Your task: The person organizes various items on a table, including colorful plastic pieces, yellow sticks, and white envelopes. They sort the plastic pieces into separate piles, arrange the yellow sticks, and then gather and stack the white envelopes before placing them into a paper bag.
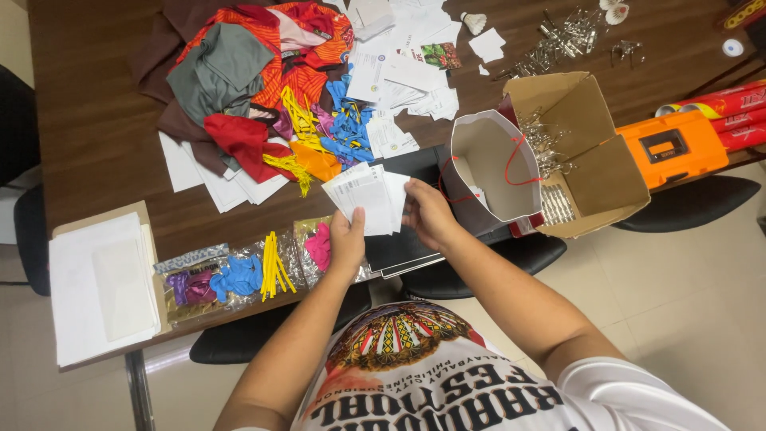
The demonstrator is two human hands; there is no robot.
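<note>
Cards (369,199) sit fanned above the table edge, my left hand (346,239) pinching them from below, my right hand (427,215) closed on their side; I judge some could slip (loose fan) onto the foil packets (239,275); the paper bag (491,164) stands just beside.

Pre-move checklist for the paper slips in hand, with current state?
1. Left hand grips the stack of white slips, thumb on top: ok.
2. Right hand touches the stack's right edge: ok.
3. Slips squared up: not ok, they are fanned out.
4. White paper bag with red cord handles lies mouth open toward the hands: ok.
5. Bag contents: cannot tell, the interior is only partly visible.
6. Cardboard box of metal clips sits close behind the bag, touching or nearly so: cannot tell.
</note>
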